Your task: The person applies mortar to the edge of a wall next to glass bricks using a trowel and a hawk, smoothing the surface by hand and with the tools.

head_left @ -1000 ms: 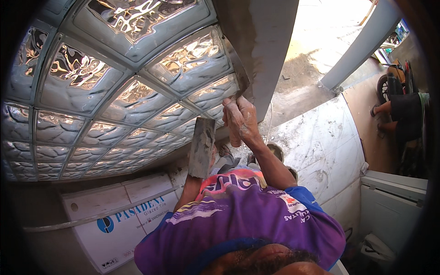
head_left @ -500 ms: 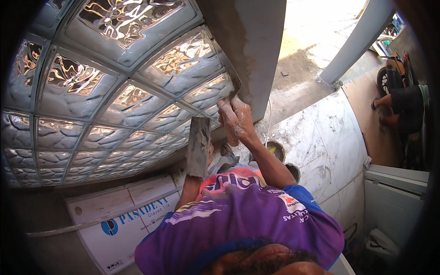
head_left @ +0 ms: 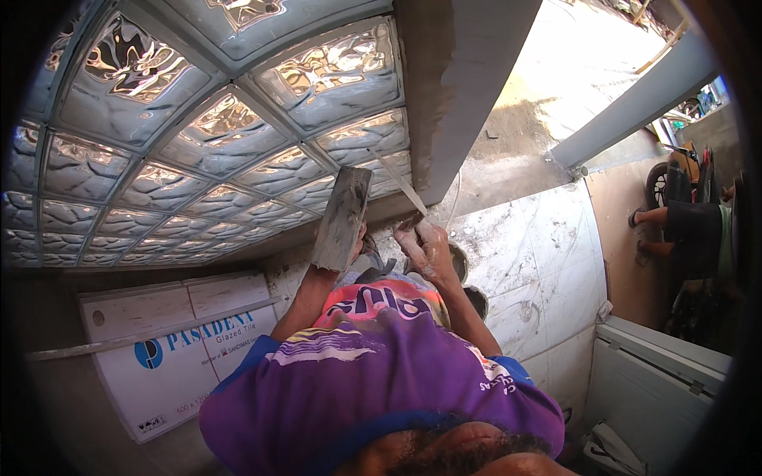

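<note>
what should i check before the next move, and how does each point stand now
1. Right hand grips blade: ok.
2. Left hand holds board: ok, though the board hides most of the grip.
3. Blade free of glass blocks: cannot tell from this angle.
4. Enough material on board: cannot tell; only grey smears show.
5. Floor clean: not ok, debris scattered.
6. Bystander clear of hands: ok, far right.

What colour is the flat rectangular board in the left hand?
Flat rectangular board: mottled grey, clearest in the head view.
</note>
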Demonstrator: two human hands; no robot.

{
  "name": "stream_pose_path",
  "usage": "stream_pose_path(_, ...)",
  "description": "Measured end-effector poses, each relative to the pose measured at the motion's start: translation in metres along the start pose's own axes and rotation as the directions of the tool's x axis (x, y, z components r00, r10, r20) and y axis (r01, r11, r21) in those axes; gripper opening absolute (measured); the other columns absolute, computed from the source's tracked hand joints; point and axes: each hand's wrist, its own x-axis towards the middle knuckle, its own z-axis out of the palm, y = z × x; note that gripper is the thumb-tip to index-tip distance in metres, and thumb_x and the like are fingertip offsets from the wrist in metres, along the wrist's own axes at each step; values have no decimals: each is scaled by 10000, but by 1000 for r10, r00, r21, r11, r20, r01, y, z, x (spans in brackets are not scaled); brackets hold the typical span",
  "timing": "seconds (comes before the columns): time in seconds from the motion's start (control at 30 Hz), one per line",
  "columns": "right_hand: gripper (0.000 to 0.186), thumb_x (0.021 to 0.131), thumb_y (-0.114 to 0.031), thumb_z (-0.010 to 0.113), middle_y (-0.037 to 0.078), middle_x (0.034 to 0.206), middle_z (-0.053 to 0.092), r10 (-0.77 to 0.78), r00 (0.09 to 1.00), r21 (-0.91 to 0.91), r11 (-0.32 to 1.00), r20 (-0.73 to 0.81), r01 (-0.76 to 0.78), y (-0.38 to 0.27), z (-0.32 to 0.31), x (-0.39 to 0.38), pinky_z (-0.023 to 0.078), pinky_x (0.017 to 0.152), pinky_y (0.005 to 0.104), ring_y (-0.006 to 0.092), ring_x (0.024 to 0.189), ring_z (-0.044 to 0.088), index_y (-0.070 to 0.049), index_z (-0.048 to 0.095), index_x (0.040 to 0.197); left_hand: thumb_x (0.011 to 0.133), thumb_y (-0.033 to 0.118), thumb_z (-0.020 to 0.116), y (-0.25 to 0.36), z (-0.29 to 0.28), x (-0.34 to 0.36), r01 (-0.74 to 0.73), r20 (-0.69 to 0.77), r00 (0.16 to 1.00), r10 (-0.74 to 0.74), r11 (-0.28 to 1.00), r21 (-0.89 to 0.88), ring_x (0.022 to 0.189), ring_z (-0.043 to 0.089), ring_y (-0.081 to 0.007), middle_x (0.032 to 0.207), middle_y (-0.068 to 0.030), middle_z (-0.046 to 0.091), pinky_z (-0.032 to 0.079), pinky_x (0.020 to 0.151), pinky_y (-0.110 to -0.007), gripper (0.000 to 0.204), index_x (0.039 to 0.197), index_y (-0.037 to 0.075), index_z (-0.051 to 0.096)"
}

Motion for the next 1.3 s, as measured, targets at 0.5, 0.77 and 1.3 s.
stream_pose_path(0.5, 174, 759, -73, 660, 142, 765, 585, -164, 983, -300, 945, -87, 131, 34, -35, -31, 465, 541, 385, 317, 631, 586, -6, 593, 906, 896, 314, 472, 0, 54, 32, -121, -166, 976, 138, 987, 109, 765, 595, -253, 1032, -213, 534, 518, 473, -314, 544, 1285, -52, 367)
stream_pose_path(0.77, 179, 750, -108, 701, 131, 681, 553, -178, 980, -487, 850, 89, 199, -7, -56, -30, 458, 509, 373, 292, 574, 571, 2, 563, 781, 923, 389, 397, -11, 68, 29, -135, -255, 819, 514, 605, 785, 802, 618, -156, 927, -71, 616, 531, 681, -284, 427, 1122, 38, 539)
stream_pose_path(1.3, 171, 760, -121, 690, 133, 711, 590, -186, 982, -400, 900, 6, 173, -2, -47, -10, 465, 520, 362, 282, 580, 581, -13, 603, 861, 911, 396, 377, -11, 84, 24, 1, -306, 829, 469, 546, 838, 741, 608, -151, 897, -84, 627, 499, 663, -297, 457, 1035, 9, 586)
